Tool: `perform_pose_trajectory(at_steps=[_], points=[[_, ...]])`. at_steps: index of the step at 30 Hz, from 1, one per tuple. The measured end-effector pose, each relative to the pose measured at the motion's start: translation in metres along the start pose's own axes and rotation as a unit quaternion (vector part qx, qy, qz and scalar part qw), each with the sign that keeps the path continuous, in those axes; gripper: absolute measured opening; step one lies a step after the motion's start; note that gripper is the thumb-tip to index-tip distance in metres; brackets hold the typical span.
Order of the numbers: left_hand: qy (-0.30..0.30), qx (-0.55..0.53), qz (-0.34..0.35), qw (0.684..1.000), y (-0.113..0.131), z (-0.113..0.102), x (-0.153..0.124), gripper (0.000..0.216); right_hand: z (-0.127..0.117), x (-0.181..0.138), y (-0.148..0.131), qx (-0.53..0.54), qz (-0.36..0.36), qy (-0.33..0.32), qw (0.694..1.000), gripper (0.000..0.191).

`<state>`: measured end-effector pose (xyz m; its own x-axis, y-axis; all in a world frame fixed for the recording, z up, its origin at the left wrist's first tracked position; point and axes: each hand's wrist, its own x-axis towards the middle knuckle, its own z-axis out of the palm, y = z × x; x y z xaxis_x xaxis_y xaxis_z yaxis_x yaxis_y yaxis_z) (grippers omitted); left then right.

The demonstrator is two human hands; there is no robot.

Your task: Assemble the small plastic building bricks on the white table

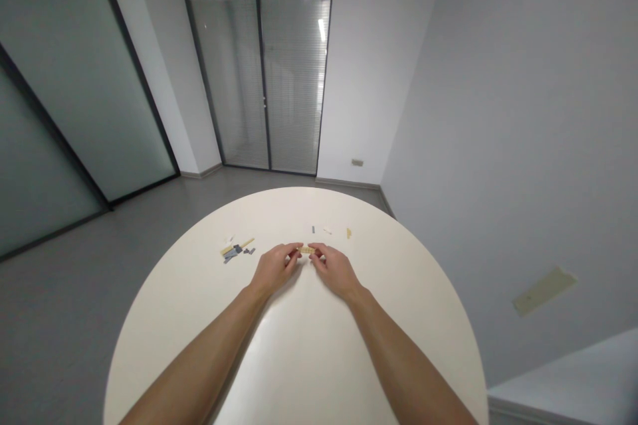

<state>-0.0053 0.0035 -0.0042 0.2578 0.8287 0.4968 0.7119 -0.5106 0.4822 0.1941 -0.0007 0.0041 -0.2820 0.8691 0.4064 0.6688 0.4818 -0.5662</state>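
Observation:
Over the middle of the round white table, a short tan strip that looks like a toy building brick (307, 250) spans the gap between my two hands. My left hand (277, 265) pinches its left end between thumb and fingers. On the other end, my right hand (333, 267) is closed the same way. Studs seem to run along the strip, though it is too small to be sure. Left of my left hand lies a loose pile of grey and tan pieces (233, 252). Beyond my hands are a small grey piece (313, 230), a white piece (327, 230) and a tan piece (349, 233).
The round white table (309, 358) has its curved far edge a little beyond the pieces. A grey wall (498, 146) rises close on the right. Glass doors with blinds (292, 93) stand at the back, and frosted panels (60, 80) are on the left.

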Motion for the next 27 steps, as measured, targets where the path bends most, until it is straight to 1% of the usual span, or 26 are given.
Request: perform_pose_trajectory(at_steps=[5, 11, 15, 20, 27], points=[[-0.008, -0.003, 0.0, 1.0, -0.0001, 0.0, 0.0002, 0.027, 0.0005, 0.0004, 0.0007, -0.001, -0.006, -0.001, 1.0, 0.027], [0.005, -0.004, 0.01, 1.0, 0.0001, 0.0005, 0.0006, 0.026, 0.0001, 0.0002, 0.0001, -0.006, -0.005, -0.003, 1.0, 0.027], [0.01, -0.013, 0.001, 1.0, 0.001, 0.0007, 0.0003, 0.028, -0.0009, -0.0001, -0.0007, -0.005, -0.006, -0.009, 1.0, 0.027], [0.002, -0.029, 0.004, 1.0, 0.0036, -0.0014, 0.0002, 0.025, -0.0009, -0.0003, -0.0012, -0.001, -0.006, -0.009, 1.0, 0.027], [-0.004, -0.023, 0.005, 1.0, 0.0048, -0.0035, 0.0004, 0.025, -0.0005, -0.0008, -0.0018, 0.006, -0.008, -0.009, 1.0, 0.026]])
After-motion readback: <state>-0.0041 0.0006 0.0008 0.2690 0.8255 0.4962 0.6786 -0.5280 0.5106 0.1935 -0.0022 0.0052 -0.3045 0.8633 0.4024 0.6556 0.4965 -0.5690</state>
